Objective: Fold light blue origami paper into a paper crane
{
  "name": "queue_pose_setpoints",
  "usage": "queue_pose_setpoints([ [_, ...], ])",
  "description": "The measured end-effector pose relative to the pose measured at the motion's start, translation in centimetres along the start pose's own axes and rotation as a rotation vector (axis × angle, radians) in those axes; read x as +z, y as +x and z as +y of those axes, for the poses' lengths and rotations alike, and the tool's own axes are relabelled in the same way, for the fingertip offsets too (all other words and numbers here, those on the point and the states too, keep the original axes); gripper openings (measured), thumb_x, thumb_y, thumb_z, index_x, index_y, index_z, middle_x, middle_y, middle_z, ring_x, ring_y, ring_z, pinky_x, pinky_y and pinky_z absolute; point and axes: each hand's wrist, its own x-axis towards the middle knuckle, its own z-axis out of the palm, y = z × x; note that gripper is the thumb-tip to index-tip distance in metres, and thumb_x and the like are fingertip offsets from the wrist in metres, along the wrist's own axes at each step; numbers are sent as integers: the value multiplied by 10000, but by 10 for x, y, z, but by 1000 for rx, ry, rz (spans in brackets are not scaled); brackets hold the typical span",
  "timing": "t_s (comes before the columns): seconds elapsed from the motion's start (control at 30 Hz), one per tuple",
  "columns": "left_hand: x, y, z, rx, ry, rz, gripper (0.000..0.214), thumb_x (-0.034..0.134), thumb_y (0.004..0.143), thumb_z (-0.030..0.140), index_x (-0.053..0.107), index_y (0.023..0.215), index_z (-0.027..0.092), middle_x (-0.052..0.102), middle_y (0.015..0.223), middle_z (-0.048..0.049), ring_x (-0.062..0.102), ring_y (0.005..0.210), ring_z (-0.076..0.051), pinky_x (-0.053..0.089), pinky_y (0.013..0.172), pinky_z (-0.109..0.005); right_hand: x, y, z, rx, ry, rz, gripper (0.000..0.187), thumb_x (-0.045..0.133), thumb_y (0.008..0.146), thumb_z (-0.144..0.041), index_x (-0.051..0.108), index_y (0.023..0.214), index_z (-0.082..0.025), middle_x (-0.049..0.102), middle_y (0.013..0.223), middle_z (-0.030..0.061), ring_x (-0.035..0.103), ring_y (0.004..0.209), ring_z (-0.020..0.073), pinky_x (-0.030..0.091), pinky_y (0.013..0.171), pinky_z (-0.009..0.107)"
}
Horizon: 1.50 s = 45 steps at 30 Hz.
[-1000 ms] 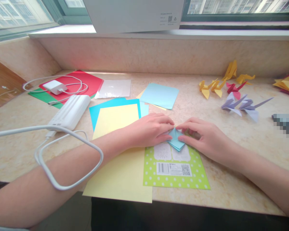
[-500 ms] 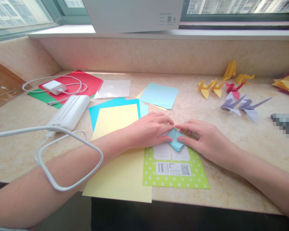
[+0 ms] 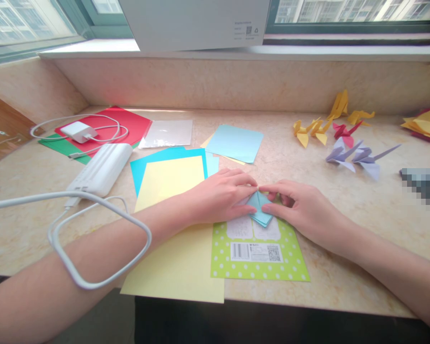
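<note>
A small folded piece of light blue origami paper (image 3: pixel 261 215) lies between my two hands, its top corner pointing away from me. My left hand (image 3: pixel 226 195) has its fingers and thumb on the left side of the folded paper. From the right, my right hand (image 3: pixel 297 200) pinches the paper's upper right edge with thumb and forefinger. The fingertips of both hands nearly meet at the top corner. Beneath the paper is a green polka-dot packet (image 3: pixel 260 267) with a barcode label. Under my left forearm is a large pale yellow sheet (image 3: pixel 175 267).
Blue sheets (image 3: pixel 138 174) and a light blue square (image 3: pixel 234 143) lie beyond my left hand. A white power bank (image 3: pixel 102 167) with a looping cable (image 3: pixel 148 234) is at left. Folded cranes in yellow (image 3: pixel 301 132), red (image 3: pixel 346 133) and purple (image 3: pixel 367 160) stand at right.
The whole view has shifted slightly to the left. Both hands stay on the folded paper, with hardly any change in the fingers.
</note>
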Motion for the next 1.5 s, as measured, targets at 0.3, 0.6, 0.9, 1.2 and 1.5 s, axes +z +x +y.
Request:
queue_pose_setpoints([
  [0.3,1,0,-1,26,-34,40,323,629,914,373,663,1136,141,662,1178,-138,603,1081,-280,475,954,-438,0,0,1,0,23,-4,249,693,853,-337,704,1086,-249,667,818,11,566,659,158,454,594,299],
  [0.6,-1,1,1,-57,-143,47,280,628,914,340,618,1124,155,678,1112,-107,609,1056,-247,457,958,-412,-3,0,-6,86,131,-29,208,698,843,-331,686,1039,-259,663,757,-23,569,639,147,448,567,275],
  [0.9,-4,6,15,-350,-451,149,181,669,853,199,595,1017,181,693,844,-6,633,775,-135,500,717,-263,-2,-2,-9,23,161,77,175,670,870,-340,686,1025,-261,693,884,13,635,807,194,502,671,313],
  [1.2,-7,9,20,-440,-623,163,141,594,914,267,657,929,141,677,752,-15,605,663,-104,478,611,-222,-2,-2,-6,96,376,97,261,668,870,-441,704,1064,-270,724,880,9,660,786,181,525,678,307],
  [1.5,-9,9,24,-486,-742,135,124,609,906,236,637,843,133,673,697,-9,626,596,-97,477,568,-205,-4,-3,-9,91,504,65,203,692,865,-402,703,1007,-258,741,921,13,684,802,173,544,716,295],
])
